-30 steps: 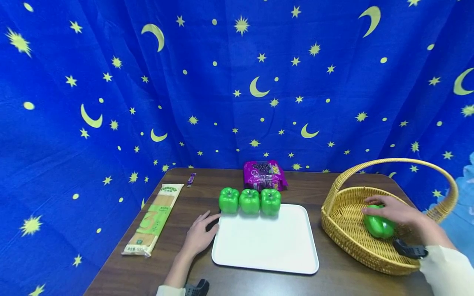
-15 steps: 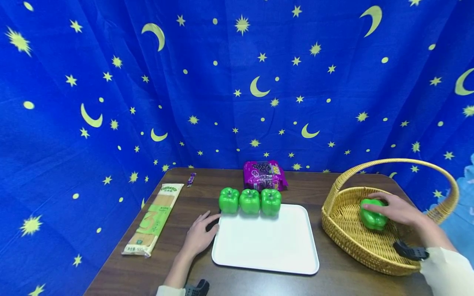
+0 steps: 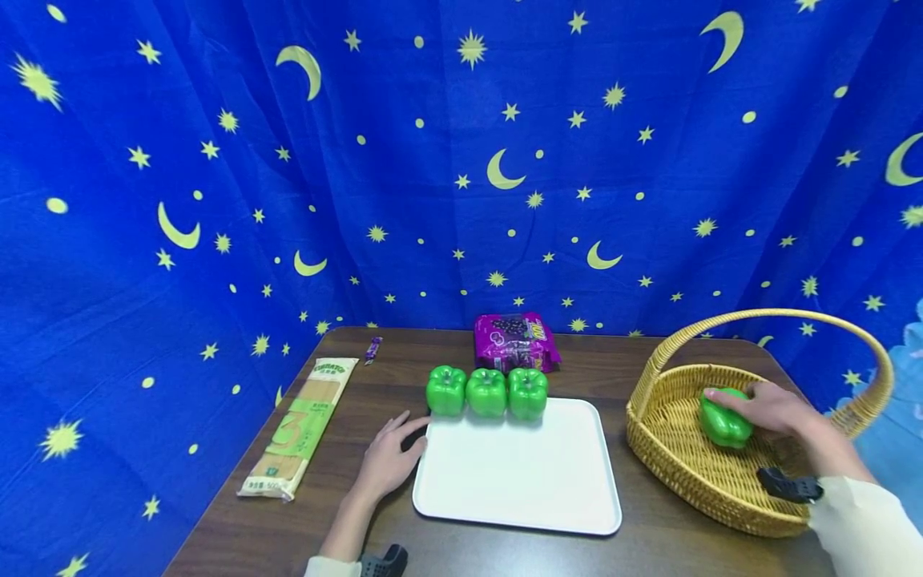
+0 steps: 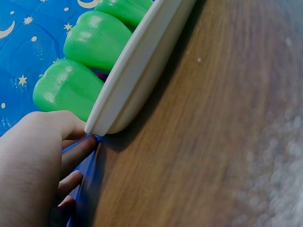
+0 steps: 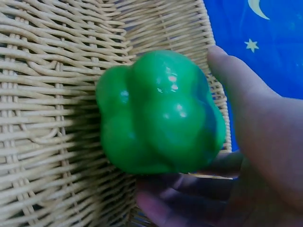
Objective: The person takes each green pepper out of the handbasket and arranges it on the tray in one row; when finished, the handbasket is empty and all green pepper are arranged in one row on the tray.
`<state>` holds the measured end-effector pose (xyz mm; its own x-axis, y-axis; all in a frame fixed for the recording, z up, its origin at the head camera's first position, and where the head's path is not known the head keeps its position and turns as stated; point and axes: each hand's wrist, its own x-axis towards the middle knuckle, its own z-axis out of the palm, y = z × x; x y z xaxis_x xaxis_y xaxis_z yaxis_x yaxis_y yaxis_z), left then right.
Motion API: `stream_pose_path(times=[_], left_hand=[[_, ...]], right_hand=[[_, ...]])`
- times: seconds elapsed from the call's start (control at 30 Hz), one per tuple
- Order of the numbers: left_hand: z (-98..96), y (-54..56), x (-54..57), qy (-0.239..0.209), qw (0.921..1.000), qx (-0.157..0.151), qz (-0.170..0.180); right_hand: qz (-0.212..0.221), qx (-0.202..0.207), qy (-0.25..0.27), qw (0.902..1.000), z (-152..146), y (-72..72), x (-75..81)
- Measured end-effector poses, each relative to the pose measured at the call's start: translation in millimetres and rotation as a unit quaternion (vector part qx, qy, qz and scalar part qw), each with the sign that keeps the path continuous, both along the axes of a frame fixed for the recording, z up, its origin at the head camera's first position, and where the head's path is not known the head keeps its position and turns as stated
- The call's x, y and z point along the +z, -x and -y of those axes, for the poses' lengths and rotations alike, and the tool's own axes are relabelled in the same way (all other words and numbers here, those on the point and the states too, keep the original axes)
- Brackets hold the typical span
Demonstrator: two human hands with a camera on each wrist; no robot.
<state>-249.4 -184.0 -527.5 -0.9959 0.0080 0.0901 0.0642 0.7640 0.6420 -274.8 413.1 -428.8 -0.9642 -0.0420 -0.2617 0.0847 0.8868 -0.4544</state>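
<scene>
Inside the wicker basket point(image 3: 665, 417), my right hand point(image 3: 779, 410) holds a green bell pepper point(image 3: 723, 422). The right wrist view shows the thumb on one side of this pepper point(image 5: 161, 116) and the fingers curled beneath it. My left hand point(image 3: 389, 458) rests on the table at the far left corner of a white tray point(image 3: 515, 477), its fingertips touching the rim. Three more green peppers stand in a row along the tray's far edge: left point(image 3: 446, 391), middle point(image 3: 486, 393) and right point(image 3: 528, 393). The left fingers are partly hidden in the left wrist view.
Behind the peppers lies a purple bag with grapes pictured point(image 3: 513, 341). A pack of noodles point(image 3: 301, 429) lies at the table's left, with a small purple-wrapped sweet point(image 3: 372, 350) beyond it. The basket's tall handle point(image 3: 779, 313) arches over the right hand. A blue curtain point(image 3: 404, 200) hangs behind.
The pepper in the basket has shifted slightly back and left with my right hand, whose grip around it has changed. The left hand, tray and row of peppers have stayed put.
</scene>
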Motion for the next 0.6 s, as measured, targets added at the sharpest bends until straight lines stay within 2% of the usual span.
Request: stream_pose_path(times=[0.13, 0.3, 0.6], left_hand=[[-0.1, 0.6, -1.2, 0.002, 1.0, -0.006, -0.007], [0.3, -0.8, -0.2, -0.005, 0.9999, -0.005, -0.013], [0.0, -1.0, 1.2, -0.003, 1.0, 0.001, 0.0]], right_hand=[[0.002, -0.017, 0.004, 0.9999, 2.8, -0.2, -4.4], [-0.025, 0.003, -0.017, 0.9995, 3.4, 1.5, -6.5], [-0.067, 0.035, 0.011, 0.9971, 5.6, -0.8, -4.5]])
